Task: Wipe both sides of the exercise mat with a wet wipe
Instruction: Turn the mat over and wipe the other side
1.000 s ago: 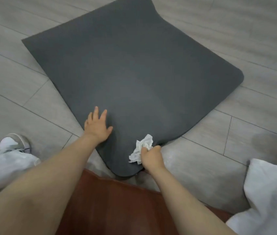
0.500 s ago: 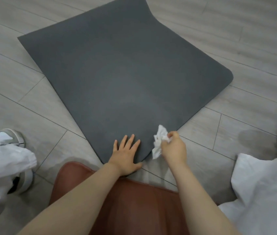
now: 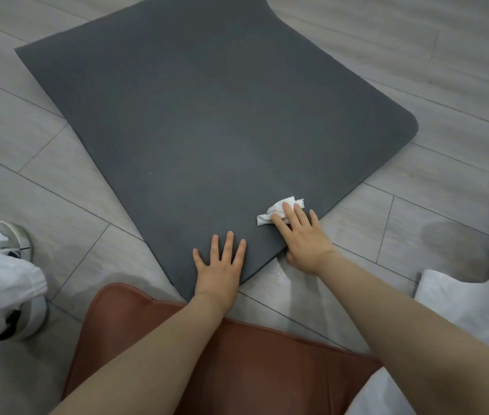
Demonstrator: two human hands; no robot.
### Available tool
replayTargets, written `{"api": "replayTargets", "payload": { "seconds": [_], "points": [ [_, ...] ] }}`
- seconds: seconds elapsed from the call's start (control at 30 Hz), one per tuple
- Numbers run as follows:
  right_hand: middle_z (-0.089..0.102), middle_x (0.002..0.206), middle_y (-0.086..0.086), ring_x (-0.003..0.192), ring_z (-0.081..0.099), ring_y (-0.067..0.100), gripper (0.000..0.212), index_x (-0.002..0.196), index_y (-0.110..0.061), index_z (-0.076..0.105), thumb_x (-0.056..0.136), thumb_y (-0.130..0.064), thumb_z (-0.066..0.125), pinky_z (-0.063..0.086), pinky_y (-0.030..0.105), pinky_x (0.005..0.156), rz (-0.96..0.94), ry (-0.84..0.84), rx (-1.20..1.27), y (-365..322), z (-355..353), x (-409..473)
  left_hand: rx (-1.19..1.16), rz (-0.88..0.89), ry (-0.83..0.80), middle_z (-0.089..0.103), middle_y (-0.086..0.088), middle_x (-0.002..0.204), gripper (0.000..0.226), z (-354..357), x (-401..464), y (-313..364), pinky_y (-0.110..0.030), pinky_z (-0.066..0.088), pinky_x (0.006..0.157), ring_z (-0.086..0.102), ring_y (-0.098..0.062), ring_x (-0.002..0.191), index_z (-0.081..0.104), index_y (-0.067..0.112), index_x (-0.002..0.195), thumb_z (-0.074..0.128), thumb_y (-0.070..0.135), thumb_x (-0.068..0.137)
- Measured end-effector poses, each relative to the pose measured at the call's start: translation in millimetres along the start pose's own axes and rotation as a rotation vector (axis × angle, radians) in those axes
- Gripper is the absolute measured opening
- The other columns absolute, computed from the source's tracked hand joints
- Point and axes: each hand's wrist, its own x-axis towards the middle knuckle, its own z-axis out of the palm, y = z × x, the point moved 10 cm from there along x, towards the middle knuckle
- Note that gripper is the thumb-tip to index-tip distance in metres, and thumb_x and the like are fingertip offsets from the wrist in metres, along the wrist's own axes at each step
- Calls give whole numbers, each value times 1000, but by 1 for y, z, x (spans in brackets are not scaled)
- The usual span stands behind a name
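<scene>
Mat (image 3: 207, 130) looks soft and bendy; we could lift its near corner. Our left hand (image 3: 217, 269) lies flat, right hand (image 3: 300, 235) presses the wipe (image 3: 279, 209) flat.

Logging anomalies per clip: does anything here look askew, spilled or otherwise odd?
Two small things. The exercise mat lies at an angle to the floor planks, and a dark, damp-looking patch marks the floor to its right. Otherwise nothing stands out.

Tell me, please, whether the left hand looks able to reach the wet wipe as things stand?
Probably yes: the left hand lies flat on the mat beside the wipe, though the right hand covers part of it.
</scene>
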Motion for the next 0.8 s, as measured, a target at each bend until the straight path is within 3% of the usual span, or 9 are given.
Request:
{"api": "replayTargets", "payload": {
  "seconds": [0.13, 0.3, 0.4, 0.47, 0.57, 0.7, 0.8],
  "points": [
    [6, 156, 20, 143, 8, 41, 73, 148, -18, 15, 85, -14, 51, 26, 60, 107, -1, 24, -142, -3, -11, 23, 13, 57, 9, -24, -2, 163, 92, -4, 1, 0, -67, 10, 116, -14, -40, 150, -22, 25, 154, 49, 11, 98],
    [18, 153, 19, 139, 21, 42, 68, 143, -18, 19, 84, -11, 51, 33, 60, 102, -27, 66, -154, 3, -6, 29, 136, 255, 33, -9, 4, 166, 88, -25, 8, -6, -49, 21, 120, 11, -34, 150, -17, 32, 155, 48, 11, 100],
    [27, 150, 18, 138, 27, 43, 69, 137, -18, 24, 78, -8, 58, 36, 59, 101, 5, 60, -90, -2, -1, 27, 20, 177, 18, -10, 6, 166, 83, -17, 3, -2, -49, 17, 121, 4, -33, 152, -15, 35, 155, 43, 10, 101],
    [22, 152, 16, 141, 21, 40, 75, 138, -20, 24, 75, -13, 63, 32, 57, 106, 0, 72, -21, -1, -3, 26, -140, 95, 50, -3, 10, 166, 76, -19, 1, -5, -45, 16, 122, 5, -27, 153, -3, 39, 157, 40, 8, 101],
    [13, 154, 12, 144, 11, 36, 83, 144, -22, 22, 73, -31, 64, 21, 55, 113, -37, 73, 45, 2, -11, 27, -394, -8, 184, 18, 18, 162, 70, -46, -2, -30, -32, 33, 112, 25, -13, 147, 21, 46, 152, 43, 8, 97],
    [40, 144, 18, 128, 43, 43, 66, 137, -20, 44, 75, -10, 63, 41, 53, 100, -112, 133, 12, 0, -32, 39, -525, -10, 324, 30, 20, 158, 80, -63, -17, -42, -31, 44, 104, 35, -10, 142, 33, 45, 150, 55, 1, 87],
    [49, 132, 16, 105, 57, 40, 58, 134, -19, 49, 80, -4, 60, 49, 43, 84, -167, 139, 6, -1, -45, 40, -428, 134, 386, 55, 8, 144, 99, -59, -18, -32, -34, 58, 85, 61, -21, 122, 46, 33, 145, 81, -3, 59]
  ]
}}
